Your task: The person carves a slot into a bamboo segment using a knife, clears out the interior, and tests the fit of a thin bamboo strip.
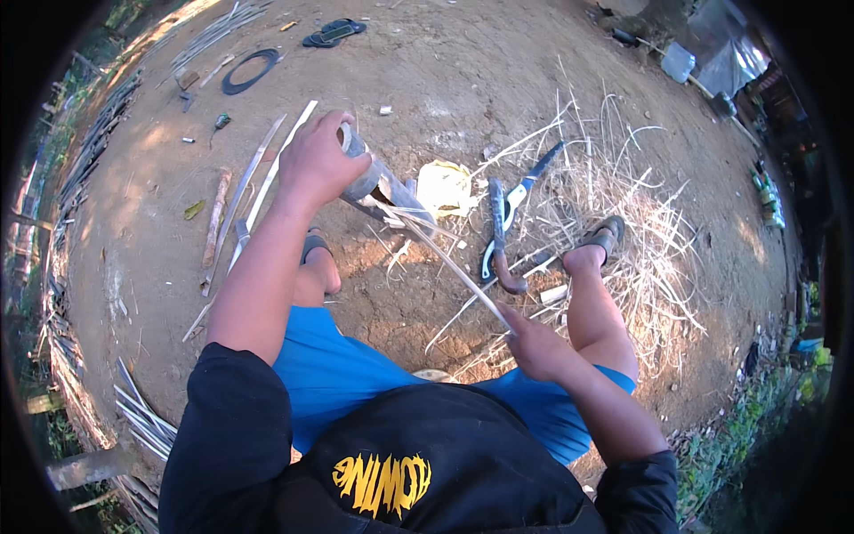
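My left hand [320, 162] is wrapped round the upper end of a grey tube-like piece [411, 205], which lies tilted before me with a ragged opening in its side. A thin pale strip [464, 283], seemingly split wood or bamboo, runs from that opening toward my lap. Its near end is gripped in my right hand [536, 349], fingers closed. Fine shavings curl off beside the tube. Whether a blade is fixed at the opening cannot be made out. Right of the tube lie a blue-and-white handled saw [516, 200] and a dark tool with a curved handle [498, 236].
Pale shavings [649, 258] are heaped round my right foot. Long strips [280, 165] and a stick [216, 218] lie to the left. Farther off are a black coil [250, 71] and sandals [334, 33]. A yellowish piece [445, 187] sits behind the tube.
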Action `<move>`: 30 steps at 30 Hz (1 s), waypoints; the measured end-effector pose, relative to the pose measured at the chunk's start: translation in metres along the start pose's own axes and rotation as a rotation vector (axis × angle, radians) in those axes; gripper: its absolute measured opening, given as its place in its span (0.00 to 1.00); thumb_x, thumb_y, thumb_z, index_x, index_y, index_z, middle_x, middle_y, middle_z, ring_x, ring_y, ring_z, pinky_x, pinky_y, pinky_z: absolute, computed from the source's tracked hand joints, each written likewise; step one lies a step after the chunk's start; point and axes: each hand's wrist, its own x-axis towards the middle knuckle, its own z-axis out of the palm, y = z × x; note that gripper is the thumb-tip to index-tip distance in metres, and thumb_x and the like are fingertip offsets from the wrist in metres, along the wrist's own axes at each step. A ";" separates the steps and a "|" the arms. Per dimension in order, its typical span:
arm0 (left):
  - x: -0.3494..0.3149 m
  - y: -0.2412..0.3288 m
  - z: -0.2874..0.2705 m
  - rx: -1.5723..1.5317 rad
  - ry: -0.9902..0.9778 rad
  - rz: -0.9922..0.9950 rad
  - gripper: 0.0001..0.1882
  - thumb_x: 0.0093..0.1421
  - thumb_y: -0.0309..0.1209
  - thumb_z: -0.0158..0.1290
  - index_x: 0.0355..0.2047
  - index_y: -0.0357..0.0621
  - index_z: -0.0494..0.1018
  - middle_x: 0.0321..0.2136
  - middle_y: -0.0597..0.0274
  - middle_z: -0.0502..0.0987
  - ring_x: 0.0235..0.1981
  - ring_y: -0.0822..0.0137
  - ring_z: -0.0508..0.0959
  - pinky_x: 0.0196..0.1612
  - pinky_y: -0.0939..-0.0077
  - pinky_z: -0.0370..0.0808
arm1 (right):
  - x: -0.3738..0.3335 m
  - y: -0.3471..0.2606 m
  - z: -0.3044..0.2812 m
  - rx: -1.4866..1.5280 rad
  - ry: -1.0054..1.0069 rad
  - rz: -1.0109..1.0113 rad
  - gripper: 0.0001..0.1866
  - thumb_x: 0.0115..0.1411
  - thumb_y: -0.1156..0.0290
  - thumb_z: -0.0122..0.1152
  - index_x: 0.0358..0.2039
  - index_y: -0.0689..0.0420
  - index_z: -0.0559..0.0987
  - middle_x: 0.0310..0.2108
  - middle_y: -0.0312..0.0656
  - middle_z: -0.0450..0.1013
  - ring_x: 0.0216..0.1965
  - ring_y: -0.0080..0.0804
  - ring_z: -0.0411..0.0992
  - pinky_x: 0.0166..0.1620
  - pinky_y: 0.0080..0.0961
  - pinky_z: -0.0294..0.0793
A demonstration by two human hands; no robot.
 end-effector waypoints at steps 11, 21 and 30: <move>0.018 0.007 0.056 0.274 0.058 0.140 0.31 0.56 0.43 0.61 0.59 0.51 0.71 0.59 0.57 0.69 0.63 0.55 0.66 0.62 0.50 0.67 | 0.112 -0.033 0.041 0.366 0.010 -0.179 0.35 0.70 0.62 0.49 0.73 0.58 0.53 0.61 0.68 0.66 0.63 0.62 0.67 0.66 0.43 0.64; 0.040 0.015 0.057 0.286 0.021 0.176 0.30 0.56 0.45 0.61 0.58 0.50 0.72 0.59 0.56 0.70 0.64 0.56 0.66 0.63 0.51 0.67 | 0.105 -0.040 0.020 0.329 0.078 -0.238 0.35 0.66 0.66 0.46 0.71 0.65 0.56 0.51 0.71 0.72 0.54 0.64 0.73 0.61 0.44 0.69; 0.055 0.001 0.052 0.302 0.042 0.185 0.31 0.56 0.45 0.60 0.59 0.51 0.72 0.59 0.58 0.70 0.64 0.56 0.66 0.63 0.51 0.67 | 0.089 -0.045 0.006 0.310 0.054 -0.229 0.35 0.65 0.68 0.46 0.71 0.66 0.55 0.52 0.72 0.71 0.55 0.64 0.72 0.61 0.45 0.69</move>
